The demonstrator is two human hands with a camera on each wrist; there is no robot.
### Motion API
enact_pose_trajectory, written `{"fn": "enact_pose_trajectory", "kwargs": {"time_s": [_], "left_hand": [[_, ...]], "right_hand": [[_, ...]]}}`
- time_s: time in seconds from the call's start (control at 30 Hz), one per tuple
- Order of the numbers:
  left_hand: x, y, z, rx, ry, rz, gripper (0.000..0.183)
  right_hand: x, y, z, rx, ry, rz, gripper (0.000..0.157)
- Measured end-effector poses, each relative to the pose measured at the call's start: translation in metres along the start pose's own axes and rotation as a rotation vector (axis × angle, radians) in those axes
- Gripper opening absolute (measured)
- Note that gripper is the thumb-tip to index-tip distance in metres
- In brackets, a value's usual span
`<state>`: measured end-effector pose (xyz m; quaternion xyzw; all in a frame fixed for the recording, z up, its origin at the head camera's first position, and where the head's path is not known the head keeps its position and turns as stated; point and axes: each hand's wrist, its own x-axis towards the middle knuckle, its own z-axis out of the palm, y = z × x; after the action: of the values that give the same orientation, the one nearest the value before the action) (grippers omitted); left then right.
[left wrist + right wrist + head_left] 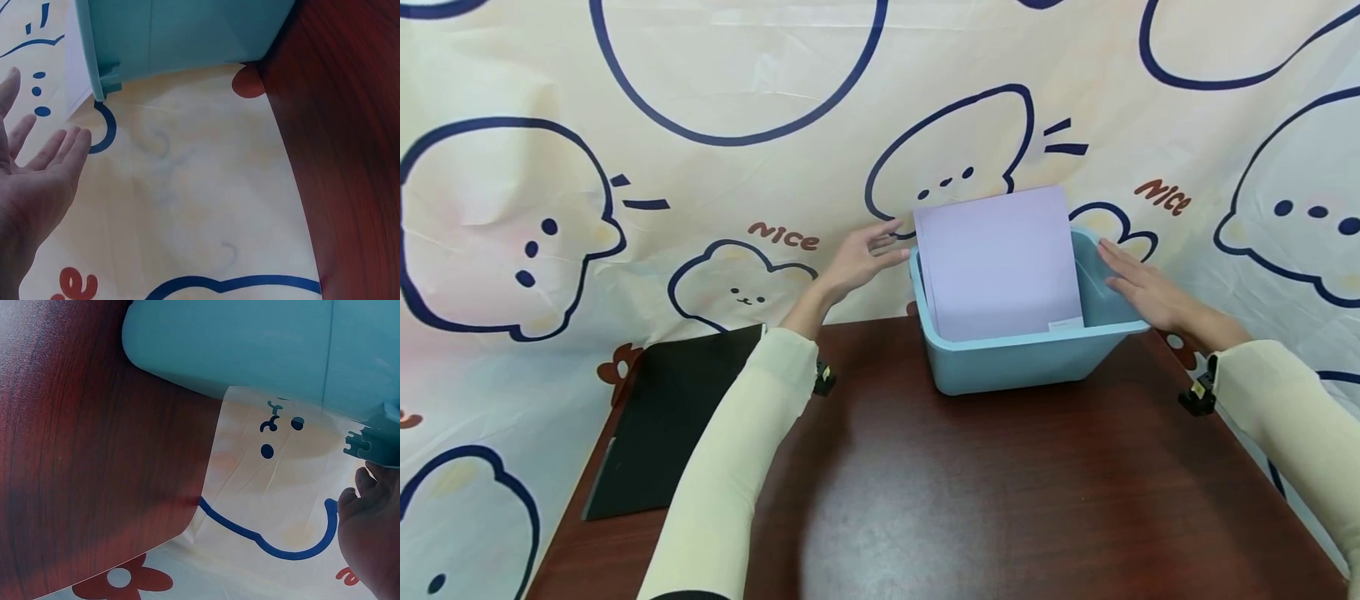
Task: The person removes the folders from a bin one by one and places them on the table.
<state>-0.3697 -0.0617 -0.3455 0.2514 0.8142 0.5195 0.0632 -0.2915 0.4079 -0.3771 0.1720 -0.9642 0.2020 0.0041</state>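
The bin [1022,364] is placed on the table [970,500], towards its rear edge and right of centre. The flat sheets [996,267] are stood at a tilt inside the bin, in its left and middle part, with their upper edges raised above the rim. The left hand [857,262] is held just beside the bin's left end; the right hand [1146,287] is placed at its right end. The flat board [688,417] is laid on the table's left side, partly overlapped by the left sleeve [737,450]. The printed cloth [715,192] is hung behind the table.
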Motion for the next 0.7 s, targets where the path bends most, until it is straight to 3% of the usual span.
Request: {"fn": "enact_pose_trajectory", "kwargs": {"time_s": [0.3,0.7], "left_hand": [[0.010,-0.004,0.012,-0.071,0.004,0.016,0.069],[0.025,-0.004,0.026,-0.156,0.054,0.009,0.069]], "right_hand": [[0.003,0.000,-0.001,-0.009,-0.031,0.014,0.058],[-0.001,0.001,0.000,-0.001,0.000,0.006,0.058]]}}
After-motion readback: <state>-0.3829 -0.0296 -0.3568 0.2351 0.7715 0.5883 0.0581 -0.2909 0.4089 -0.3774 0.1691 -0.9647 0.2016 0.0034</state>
